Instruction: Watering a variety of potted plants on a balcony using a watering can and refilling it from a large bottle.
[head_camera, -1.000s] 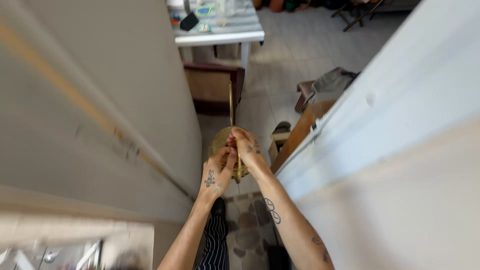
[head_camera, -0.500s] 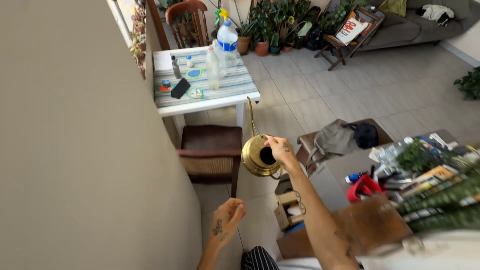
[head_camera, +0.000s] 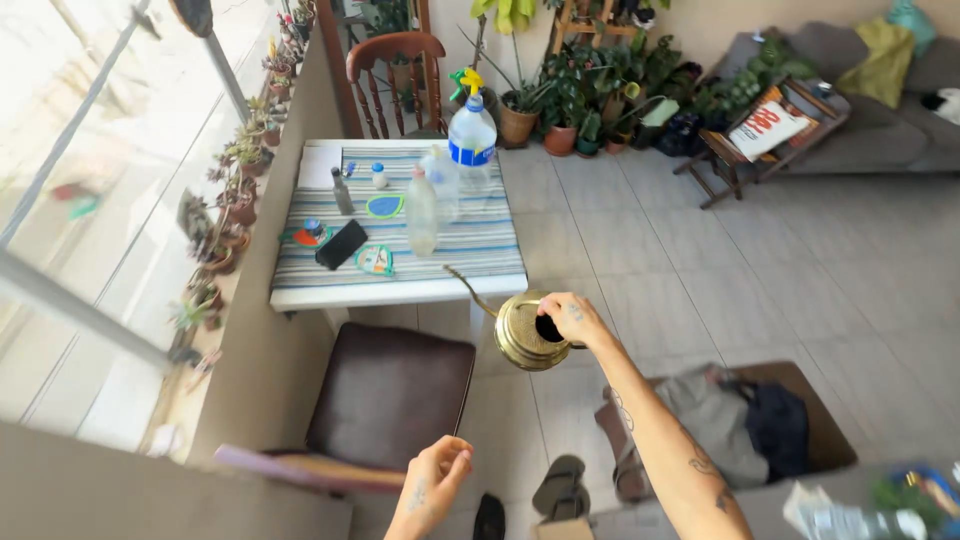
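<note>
My right hand (head_camera: 570, 318) grips the handle of a round brass watering can (head_camera: 520, 335) with a long thin spout pointing left toward the table. The can hangs in the air just off the near right corner of a white table (head_camera: 380, 293) with a striped cloth. My left hand (head_camera: 437, 480) is low in the view, fingers loosely curled with nothing in them, above a brown padded chair (head_camera: 388, 395).
On the table stand clear plastic bottles (head_camera: 422, 212), a large water jug (head_camera: 472, 145), a black phone (head_camera: 341, 245) and small items. A wooden chair (head_camera: 388, 75) and potted plants (head_camera: 565, 95) line the back. Bags lie on a low stool (head_camera: 735, 425). Small plants line the window ledge (head_camera: 225, 220).
My left hand let go of the watering can and dropped low; my right hand carries it alone. The view moved out from between two walls into the room, facing the table.
</note>
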